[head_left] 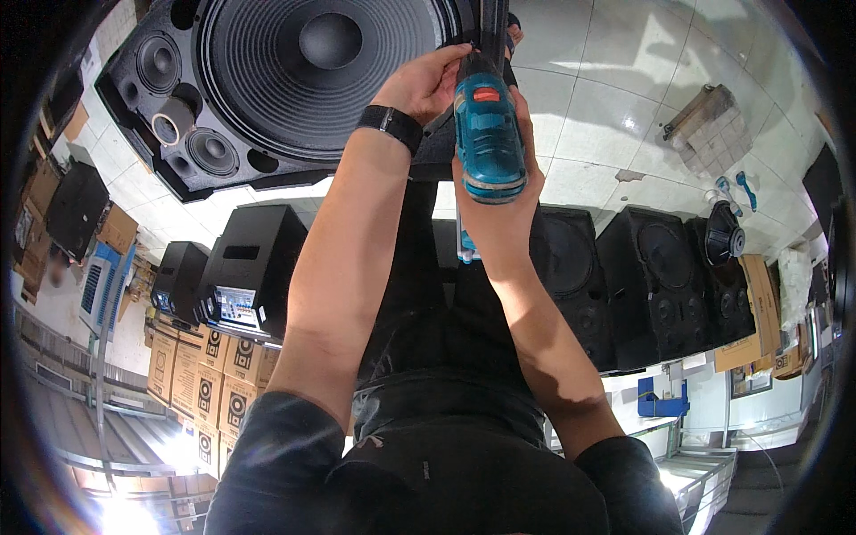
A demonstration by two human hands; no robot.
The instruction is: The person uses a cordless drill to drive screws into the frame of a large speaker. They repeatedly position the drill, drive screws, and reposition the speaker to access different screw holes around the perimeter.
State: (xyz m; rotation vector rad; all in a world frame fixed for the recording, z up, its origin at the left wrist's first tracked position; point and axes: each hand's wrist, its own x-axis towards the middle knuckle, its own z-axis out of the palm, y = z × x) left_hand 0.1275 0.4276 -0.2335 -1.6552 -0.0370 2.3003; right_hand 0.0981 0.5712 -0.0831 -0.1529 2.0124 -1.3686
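Note:
My right hand [505,203] is closed around the grip of a teal cordless drill [489,143] with a red switch on top, its nose pointing away from me. At the nose, beside the cabinet's right edge, my left hand [428,82] has its fingertips drawn together. Whatever they pinch is hidden or too small to name. A black watch strap circles the left wrist. Under both hands lies a big black speaker cabinet [294,167], face up, with a large cone [267,89] and two smaller drivers at its left. A roll of tape [172,120] rests on it.
Black speakers [660,267] stand in a row behind on the right, others [254,267] on the left. Printed cartons [214,379] are stacked at lower left. A worn block-like object [709,129] and blue-handled tools [744,192] lie on the tiled floor. Part of another person [514,34] shows beyond the cabinet.

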